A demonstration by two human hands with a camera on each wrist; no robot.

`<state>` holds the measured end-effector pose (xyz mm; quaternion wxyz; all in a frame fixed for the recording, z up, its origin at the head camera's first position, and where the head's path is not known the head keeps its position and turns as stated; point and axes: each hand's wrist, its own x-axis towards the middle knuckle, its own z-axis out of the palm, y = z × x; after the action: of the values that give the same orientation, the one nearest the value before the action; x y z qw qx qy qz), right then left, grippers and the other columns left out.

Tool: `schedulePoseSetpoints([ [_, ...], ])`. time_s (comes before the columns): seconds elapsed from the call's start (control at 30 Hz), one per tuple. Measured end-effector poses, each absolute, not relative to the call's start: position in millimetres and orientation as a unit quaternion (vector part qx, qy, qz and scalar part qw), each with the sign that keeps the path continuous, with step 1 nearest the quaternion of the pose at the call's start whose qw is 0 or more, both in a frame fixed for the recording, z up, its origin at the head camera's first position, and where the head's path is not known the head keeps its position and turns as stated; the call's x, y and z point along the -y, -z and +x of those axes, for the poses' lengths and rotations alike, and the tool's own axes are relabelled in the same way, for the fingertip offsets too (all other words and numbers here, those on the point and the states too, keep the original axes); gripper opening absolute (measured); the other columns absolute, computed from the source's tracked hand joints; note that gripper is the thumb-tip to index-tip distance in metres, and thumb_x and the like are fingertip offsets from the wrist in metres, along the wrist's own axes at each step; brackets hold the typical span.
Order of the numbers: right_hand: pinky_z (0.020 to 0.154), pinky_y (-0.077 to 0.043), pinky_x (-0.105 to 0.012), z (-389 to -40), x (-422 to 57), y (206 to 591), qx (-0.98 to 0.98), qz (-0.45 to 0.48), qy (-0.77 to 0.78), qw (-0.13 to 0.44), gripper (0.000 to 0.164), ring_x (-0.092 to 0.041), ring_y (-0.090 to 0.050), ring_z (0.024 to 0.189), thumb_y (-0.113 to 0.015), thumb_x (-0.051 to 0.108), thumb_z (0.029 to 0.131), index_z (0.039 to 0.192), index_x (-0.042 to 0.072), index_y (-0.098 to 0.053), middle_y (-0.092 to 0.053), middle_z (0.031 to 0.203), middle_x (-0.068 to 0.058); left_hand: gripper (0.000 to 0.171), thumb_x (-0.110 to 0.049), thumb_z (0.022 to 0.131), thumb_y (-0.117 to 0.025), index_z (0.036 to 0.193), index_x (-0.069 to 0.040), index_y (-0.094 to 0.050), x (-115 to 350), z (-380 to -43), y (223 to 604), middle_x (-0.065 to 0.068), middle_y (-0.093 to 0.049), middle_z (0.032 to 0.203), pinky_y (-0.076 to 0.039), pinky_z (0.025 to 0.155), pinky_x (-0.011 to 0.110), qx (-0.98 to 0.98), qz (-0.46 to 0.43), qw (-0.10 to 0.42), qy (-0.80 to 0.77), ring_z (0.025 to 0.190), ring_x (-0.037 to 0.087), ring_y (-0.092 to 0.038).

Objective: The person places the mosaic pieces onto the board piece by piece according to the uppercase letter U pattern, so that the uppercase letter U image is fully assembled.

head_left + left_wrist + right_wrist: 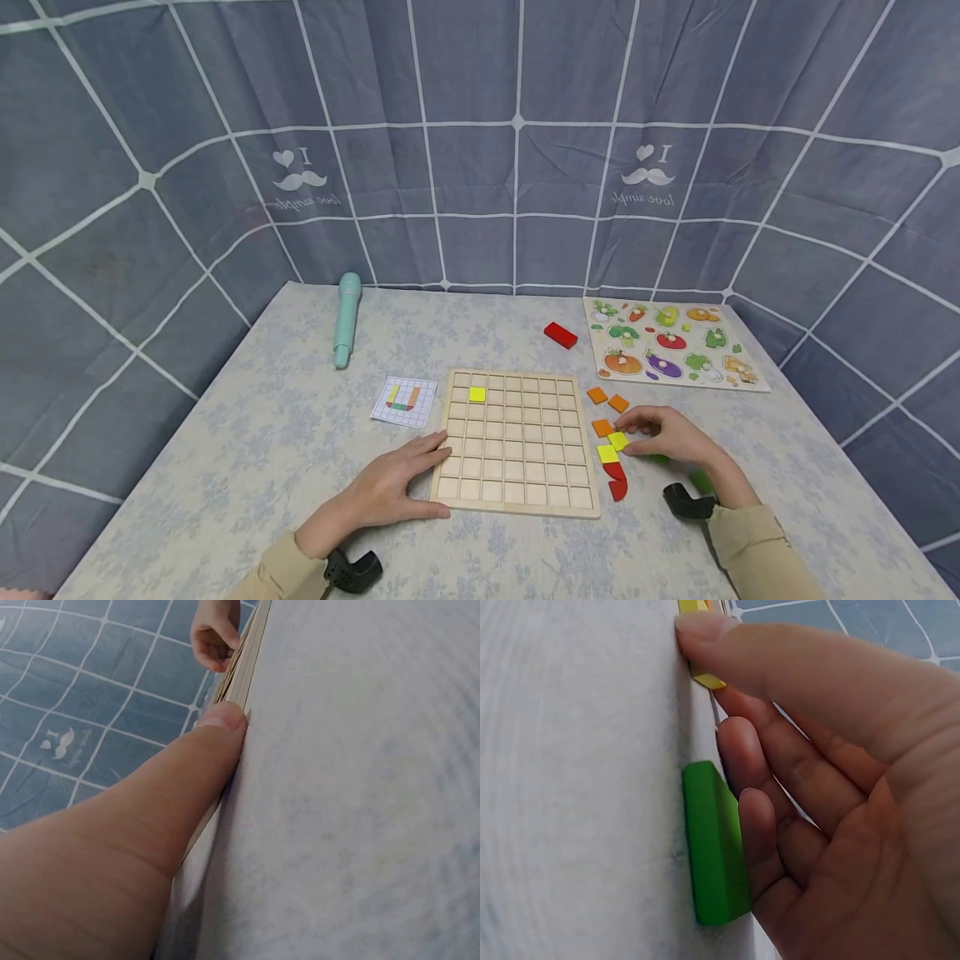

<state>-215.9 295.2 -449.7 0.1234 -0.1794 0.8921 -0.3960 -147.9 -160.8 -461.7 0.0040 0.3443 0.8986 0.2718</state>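
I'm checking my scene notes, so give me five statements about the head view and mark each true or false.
1. A yellow tile sits on the gridded board. True.
2. The left hand is at the right edge of the gridded board. False: the left hand is at its left edge.
3. The right hand touches a loose yellow piece beside the gridded board. True.
4. The red block lies on the vegetable puzzle. False: the red block lies on the table, left of the vegetable puzzle.
5. The pattern card lies left of the gridded board. True.
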Motion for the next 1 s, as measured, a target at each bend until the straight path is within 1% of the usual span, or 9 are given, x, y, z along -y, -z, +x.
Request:
schedulePoseSetpoints([
  [0.27,0.067,-0.046,-0.025,-215,-291,449,-0.903,-0.145,0.389,0.108,0.031,-0.02,-0.052,0.08,-0.08,0.026,0.076,0.101,0.01,-0.071,-0.064,0.093,-0.001,0.08,-0.06,0.079,-0.065,0.137,-0.007,-0.05,161,-149,462,0.009,-0.035,0.149,-0.034,0.107,0.044,-0.899,0.346,0.005,-0.267,0.135,0.026,-0.033],
  [0.5,0.068,-0.049,-0.026,-212,-291,442,-0.901,-0.126,0.398,0.114,0.035,-0.02,-0.054,0.082,-0.079,0.027,0.077,0.104,0.007,-0.07,-0.065,0.095,-0.003,0.08,-0.06,0.079,-0.064,0.137,-0.007,-0.049,160,-149,461,0.009,-0.034,0.149,-0.032,0.108,0.043,-0.898,0.346,0.012,-0.27,0.136,0.026,-0.032],
  [0.63,0.071,-0.051,-0.027,-212,-291,435,-0.903,-0.12,0.397,0.109,0.036,-0.019,-0.058,0.084,-0.077,0.028,0.079,0.105,0.005,-0.069,-0.066,0.097,-0.003,0.08,-0.061,0.079,-0.064,0.137,-0.007,-0.05,160,-149,461,0.009,-0.034,0.149,-0.033,0.108,0.043,-0.899,0.345,0.011,-0.27,0.135,0.026,-0.032],
  [0.77,0.075,-0.052,-0.03,-211,-283,427,-0.91,-0.122,0.386,0.09,0.036,-0.018,-0.06,0.088,-0.076,0.03,0.08,0.106,0.006,-0.068,-0.066,0.1,-0.003,0.081,-0.06,0.079,-0.064,0.137,-0.007,-0.049,160,-148,460,0.009,-0.034,0.149,-0.034,0.107,0.043,-0.9,0.342,0.013,-0.27,0.135,0.026,-0.032],
  [0.9,0.079,-0.052,-0.033,-213,-268,417,-0.913,-0.138,0.379,0.066,0.036,-0.019,-0.059,0.091,-0.074,0.03,0.082,0.107,0.006,-0.068,-0.066,0.101,-0.004,0.081,-0.06,0.079,-0.064,0.137,-0.007,-0.049,160,-148,460,0.009,-0.034,0.149,-0.033,0.108,0.043,-0.9,0.343,0.012,-0.268,0.135,0.026,-0.032],
  [1.0,0.081,-0.051,-0.034,-217,-250,410,-0.906,-0.152,0.391,0.058,0.035,-0.02,-0.059,0.091,-0.074,0.028,0.081,0.107,0.006,-0.069,-0.067,0.101,-0.004,0.08,-0.06,0.079,-0.064,0.137,-0.007,-0.049,161,-148,460,0.009,-0.034,0.149,-0.034,0.107,0.043,-0.9,0.344,0.01,-0.268,0.135,0.026,-0.032],
])
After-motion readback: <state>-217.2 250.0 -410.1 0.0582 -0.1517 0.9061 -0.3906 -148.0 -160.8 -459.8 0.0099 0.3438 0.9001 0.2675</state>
